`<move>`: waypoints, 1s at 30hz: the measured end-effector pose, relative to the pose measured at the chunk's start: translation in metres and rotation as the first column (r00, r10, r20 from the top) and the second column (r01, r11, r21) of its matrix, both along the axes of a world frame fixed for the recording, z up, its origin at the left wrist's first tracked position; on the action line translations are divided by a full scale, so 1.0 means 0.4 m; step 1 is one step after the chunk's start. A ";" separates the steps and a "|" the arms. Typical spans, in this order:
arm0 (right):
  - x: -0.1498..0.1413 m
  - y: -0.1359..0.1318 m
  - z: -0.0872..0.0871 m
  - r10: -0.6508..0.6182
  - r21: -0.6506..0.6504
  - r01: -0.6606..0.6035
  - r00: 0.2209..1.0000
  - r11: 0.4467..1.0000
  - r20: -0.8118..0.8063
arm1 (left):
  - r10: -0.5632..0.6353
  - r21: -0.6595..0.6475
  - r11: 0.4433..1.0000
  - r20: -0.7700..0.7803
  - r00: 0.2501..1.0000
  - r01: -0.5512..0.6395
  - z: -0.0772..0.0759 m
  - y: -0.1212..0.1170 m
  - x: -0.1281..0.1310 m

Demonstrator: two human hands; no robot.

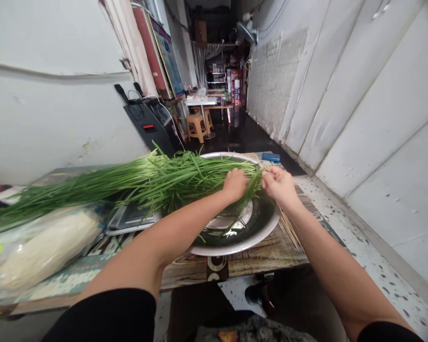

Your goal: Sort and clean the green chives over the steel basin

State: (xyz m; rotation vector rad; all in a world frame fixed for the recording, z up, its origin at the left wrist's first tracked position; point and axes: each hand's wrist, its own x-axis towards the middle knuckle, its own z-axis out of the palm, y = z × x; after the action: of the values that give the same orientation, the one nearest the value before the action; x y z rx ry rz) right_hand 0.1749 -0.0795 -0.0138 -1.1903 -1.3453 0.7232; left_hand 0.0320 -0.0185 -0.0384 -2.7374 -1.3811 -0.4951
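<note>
Both hands are out over a big round metal basin (235, 240) that sits on the bench (264, 251). The left hand (234, 184) is curled into a fist around a bunch of long green chives (157, 183), close to the thin leafy tips. The right hand (278, 184) is just beside it, with its fingers pressed together, pinching a few of the same green leaves. The two hands are near each other but not touching. The chives lie flat in a long heap that runs from the left side of the bench all the way across the top of the basin, and the end in the hands hangs over the bowl. A few loose green bits lie down inside the basin. Under the middle of the heap there is a flat metal tray (128, 221). On the left, near the front edge of the bench, lies a clear plastic bag (39, 249) with something pale and white in it. Some thin wooden skewers (290, 228) lie on the bench just to the right of the basin. Behind the basin, at the far edge of the bench, there is a small blue box (271, 156). Far back on the dark floor stands an orange stool (197, 127) beside a white table (200, 101).
</note>
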 end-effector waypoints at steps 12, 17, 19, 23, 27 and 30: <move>-0.009 -0.018 0.025 0.082 -0.049 -0.072 0.965 0.996 0.250 | 0.405 -0.490 0.839 0.853 0.331 0.237 0.084 0.053 -0.040; -0.014 -0.025 0.041 0.082 -0.061 -0.065 0.942 0.996 0.326 | 0.495 -0.577 0.750 0.814 0.303 0.325 0.089 0.050 -0.059; -0.015 -0.027 0.045 0.079 -0.059 -0.063 0.937 0.996 0.340 | 0.486 -0.580 0.735 0.812 0.324 0.351 0.087 0.045 -0.055; -0.015 -0.026 0.045 0.078 -0.064 -0.060 0.935 0.996 0.346 | 0.489 -0.585 0.702 0.810 0.324 0.405 0.094 0.025 -0.040; -0.012 -0.022 0.041 0.080 -0.068 -0.060 0.935 0.996 0.346 | 0.528 -0.605 0.666 0.795 0.298 0.436 0.110 0.008 -0.035; -0.010 -0.021 0.038 0.078 -0.061 -0.060 0.933 0.996 0.352 | 0.533 -0.601 0.661 0.797 0.283 0.449 0.114 0.005 -0.037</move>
State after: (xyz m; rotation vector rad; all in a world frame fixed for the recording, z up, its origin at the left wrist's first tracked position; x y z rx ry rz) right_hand 0.1708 -0.0878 0.0013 -1.3645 -1.6824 0.6120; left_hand 0.0173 -0.0163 0.0072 -2.8372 -2.2998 -2.5518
